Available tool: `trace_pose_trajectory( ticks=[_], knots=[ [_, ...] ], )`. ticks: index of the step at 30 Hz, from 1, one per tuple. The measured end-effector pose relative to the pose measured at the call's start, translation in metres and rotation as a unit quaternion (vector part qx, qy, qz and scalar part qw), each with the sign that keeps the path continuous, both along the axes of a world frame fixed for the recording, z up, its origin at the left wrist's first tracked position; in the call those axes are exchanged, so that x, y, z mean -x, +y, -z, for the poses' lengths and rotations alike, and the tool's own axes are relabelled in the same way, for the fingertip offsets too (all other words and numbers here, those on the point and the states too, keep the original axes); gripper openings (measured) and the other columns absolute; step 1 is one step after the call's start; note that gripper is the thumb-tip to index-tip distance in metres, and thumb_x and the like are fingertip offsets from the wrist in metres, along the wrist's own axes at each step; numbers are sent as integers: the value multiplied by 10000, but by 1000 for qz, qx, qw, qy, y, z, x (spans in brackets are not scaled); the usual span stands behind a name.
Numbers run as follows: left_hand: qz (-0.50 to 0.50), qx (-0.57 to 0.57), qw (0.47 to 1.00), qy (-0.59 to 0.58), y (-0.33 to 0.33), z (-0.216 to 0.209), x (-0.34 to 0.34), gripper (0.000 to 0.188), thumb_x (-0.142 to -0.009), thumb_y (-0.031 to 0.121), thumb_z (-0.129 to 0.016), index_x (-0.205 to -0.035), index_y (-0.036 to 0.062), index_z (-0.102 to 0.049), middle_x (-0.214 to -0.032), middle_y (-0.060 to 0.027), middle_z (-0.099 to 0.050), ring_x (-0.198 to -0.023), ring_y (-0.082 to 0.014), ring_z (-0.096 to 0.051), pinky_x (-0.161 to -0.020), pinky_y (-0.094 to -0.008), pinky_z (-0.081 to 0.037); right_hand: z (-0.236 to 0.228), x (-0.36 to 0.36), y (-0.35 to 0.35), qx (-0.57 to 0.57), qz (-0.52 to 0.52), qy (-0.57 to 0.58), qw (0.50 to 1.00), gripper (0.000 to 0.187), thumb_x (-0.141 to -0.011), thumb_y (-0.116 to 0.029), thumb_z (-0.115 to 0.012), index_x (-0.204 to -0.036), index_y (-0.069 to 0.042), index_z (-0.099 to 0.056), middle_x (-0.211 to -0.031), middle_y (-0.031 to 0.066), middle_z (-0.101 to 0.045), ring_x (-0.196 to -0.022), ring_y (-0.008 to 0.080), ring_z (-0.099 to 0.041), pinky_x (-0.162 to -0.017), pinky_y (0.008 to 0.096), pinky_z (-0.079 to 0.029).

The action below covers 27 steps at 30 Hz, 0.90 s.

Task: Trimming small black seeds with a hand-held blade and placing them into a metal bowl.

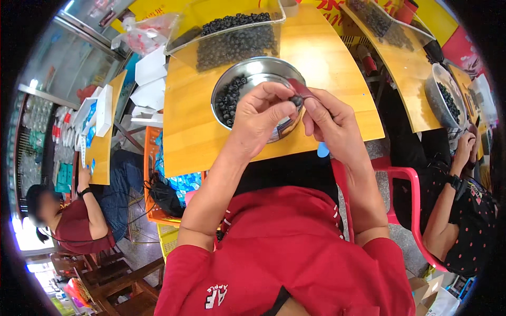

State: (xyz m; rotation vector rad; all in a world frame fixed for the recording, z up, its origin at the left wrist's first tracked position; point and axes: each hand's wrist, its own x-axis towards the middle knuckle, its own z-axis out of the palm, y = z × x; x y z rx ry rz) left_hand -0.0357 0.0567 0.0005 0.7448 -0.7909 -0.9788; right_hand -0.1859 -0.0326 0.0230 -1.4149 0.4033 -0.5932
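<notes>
Pinched between the thumb and fingers of my left hand is a small black round part. My right hand is closed on a slim dark red tool, like a blade, whose flat end touches or nearly touches the part; its handle is mostly hidden by my fingers. Both hands meet over the near right side of a shiny metal bowl. Many similar black parts lie heaped along the bowl's left side. Behind the bowl, a clear plastic bin holds a large pile of black parts.
The bowl and bin stand on a wooden table. An orange crate with blue packets sits below its left edge. One person sits far left. Another works at the right by a second bowl. A pink chair stands close by.
</notes>
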Motion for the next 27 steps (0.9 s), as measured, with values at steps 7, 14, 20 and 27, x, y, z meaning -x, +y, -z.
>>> trace_pose_trajectory(
  ticks=[7, 14, 20, 27],
  knots=[
    [-266, 6, 926, -266, -39, -85, -107, 207, -831, 90, -673, -1000, -18, -625, -851, -47, -650, -776, -118, -608, -736, -245, -494, -2, -2, -2, -13, 64, -51, 997, 320, -980, -206, -515, -1249, -38, -562, -642, -12, -525, -480, 4, -350, -432, 163, -248],
    [-232, -138, 833, -482, -39, -96, -167, 323, -827, 148, -675, -1104, 0, -600, -925, -76, -651, -807, -150, -612, -717, -263, -496, 0, -1, -7, -19, 53, -44, 997, 315, -984, -210, -506, -1238, -37, -573, -643, -20, -514, -475, 2, -317, -429, 169, -237],
    [103, -196, 649, -727, -9, -40, -107, 146, -842, 147, -627, -919, 34, -678, -767, -106, -670, -678, -210, -647, -649, -339, -507, 0, -3, -4, -18, 45, -25, 998, 313, -987, -218, -498, -1224, -34, -586, -640, -27, -496, -479, 3, -301, -436, 171, -234],
    [142, -254, 519, -803, -6, -22, -85, 131, -787, 147, -601, -839, 41, -659, -819, -186, -647, -863, -358, -619, -761, -452, -480, 1, -4, -3, -14, 31, -23, 999, 316, -987, -226, -500, -1220, -33, -591, -642, -25, -501, -482, 7, -313, -438, 171, -247]
  ],
)
